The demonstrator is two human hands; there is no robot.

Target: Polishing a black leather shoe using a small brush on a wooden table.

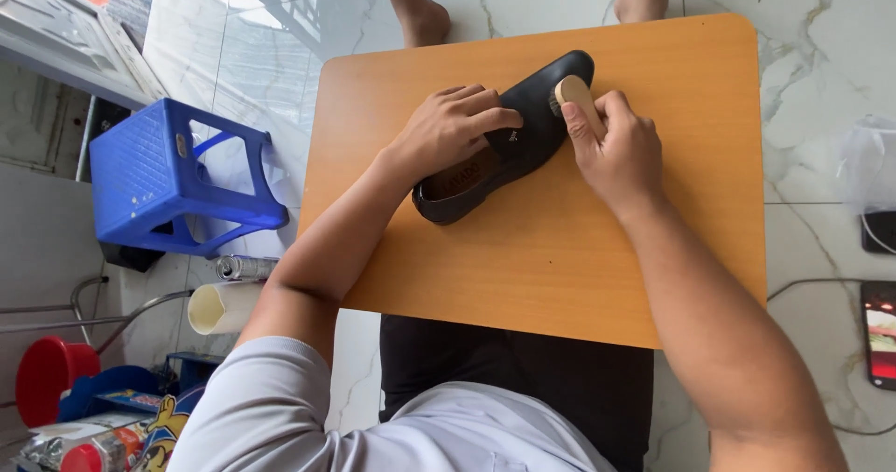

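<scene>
Black shoe (509, 140) mid-table (560, 276), clear of edges: left hand (443, 131) gripping it, right hand (616, 150) clasping brush (574, 98) against toe.

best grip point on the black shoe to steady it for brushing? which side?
Probably the midfoot of the black leather slip-on shoe, coming from the left. It lies on its side on the orange wooden table, and the left hand already presses there, leaving the toe free for the wooden brush in the right hand.
</scene>
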